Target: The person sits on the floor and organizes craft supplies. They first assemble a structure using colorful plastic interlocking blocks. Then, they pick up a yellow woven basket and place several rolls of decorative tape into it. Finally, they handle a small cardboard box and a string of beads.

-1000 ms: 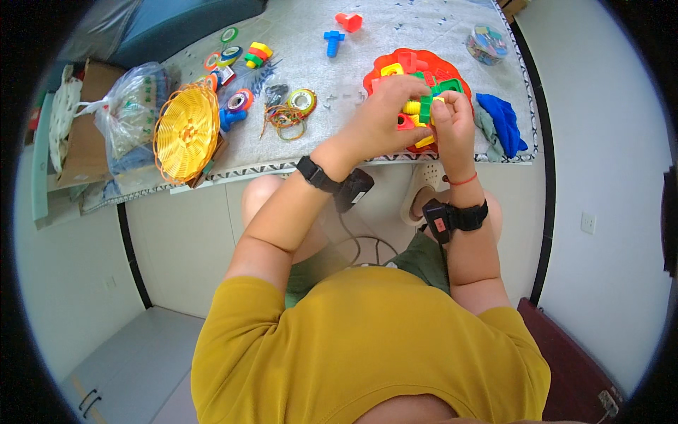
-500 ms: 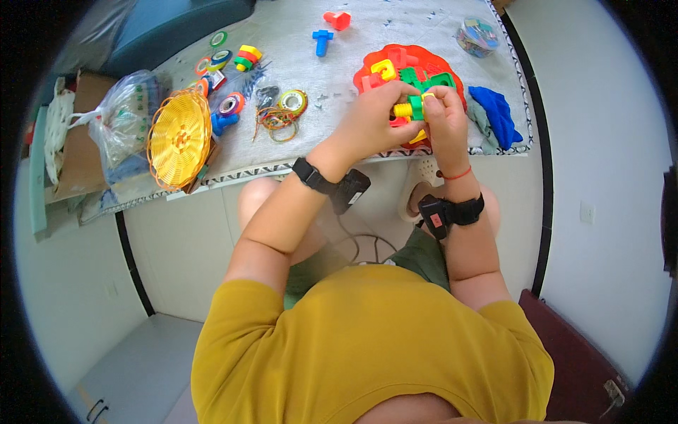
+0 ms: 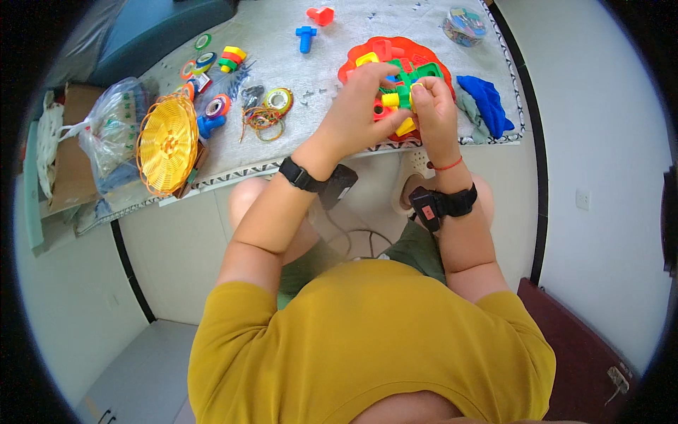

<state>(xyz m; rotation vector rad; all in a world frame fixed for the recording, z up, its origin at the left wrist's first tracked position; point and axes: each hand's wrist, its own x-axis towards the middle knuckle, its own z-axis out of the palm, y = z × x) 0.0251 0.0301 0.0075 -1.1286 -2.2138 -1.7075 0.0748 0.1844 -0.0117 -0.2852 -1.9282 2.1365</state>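
My right hand (image 3: pixel 436 116) pinches the head of a yellow toy bolt (image 3: pixel 390 100), which points left. A green nut (image 3: pixel 404 96) sits around the bolt's shaft. On the other side my left hand (image 3: pixel 349 113) is open, its thumb and fingers spread around the bolt's free end without closing on it. Beneath both hands lies a red scalloped tray (image 3: pixel 346 71) with red, green and yellow toy nuts and bolts. My fingers hide part of the tray and most of the bolt's head.
Farther back lie a blue bolt (image 3: pixel 305 40) and a red bolt (image 3: pixel 321 15). A clear tub (image 3: pixel 465 27) and a blue cloth (image 3: pixel 486 106) are at right. Leftward are a stacked-nut bolt (image 3: pixel 232 60), tape rolls (image 3: pixel 277 101), a yellow basket (image 3: pixel 168 145) and a plastic bag (image 3: pixel 109 127).
My left hand's fingers have spread away from the green nut and bolt. The right hand keeps its pinch on the bolt. The whole view has shifted slightly.
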